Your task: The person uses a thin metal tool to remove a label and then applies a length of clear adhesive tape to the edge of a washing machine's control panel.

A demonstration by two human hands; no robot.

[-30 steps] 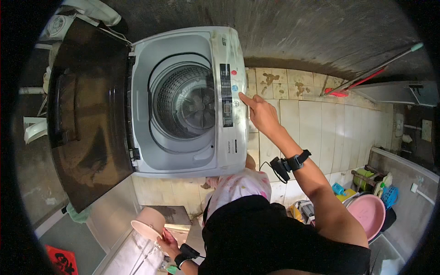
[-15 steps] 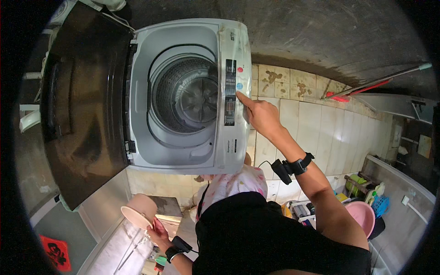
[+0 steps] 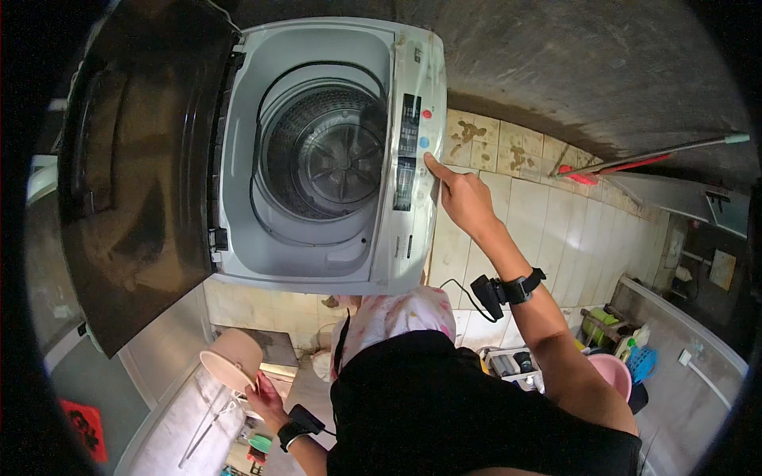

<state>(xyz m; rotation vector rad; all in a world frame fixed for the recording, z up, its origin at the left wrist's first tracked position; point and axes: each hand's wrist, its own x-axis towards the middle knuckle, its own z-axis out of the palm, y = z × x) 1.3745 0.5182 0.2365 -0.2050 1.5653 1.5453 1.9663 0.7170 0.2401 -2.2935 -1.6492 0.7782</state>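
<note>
White plastic forms the body of the washing machine, the reference for all positions here. The dark lid is swung out to the left of the washing machine, which leaves the tub uncovered and accessible from above. The right hand is at the control panel, along the right side of the washing machine. Its index finger is extended, with the tip just beside the blue button; the other fingers are curled back, presumably to avoid contact with neighbouring controls. This hand grasps no visible object; whether the fingertip applies pressure cannot be told. The left hand grasps 1 beige dipper, below and to the left of the washing machine. Held out to that side, the dipper obstructs neither tub nor panel; its contents, if any, cannot be determined. The 2 black wrist units sit behind the hands, likely to keep the fingers unhindered. The pink basin is to the lower right, well apart from the washing machine.
</note>
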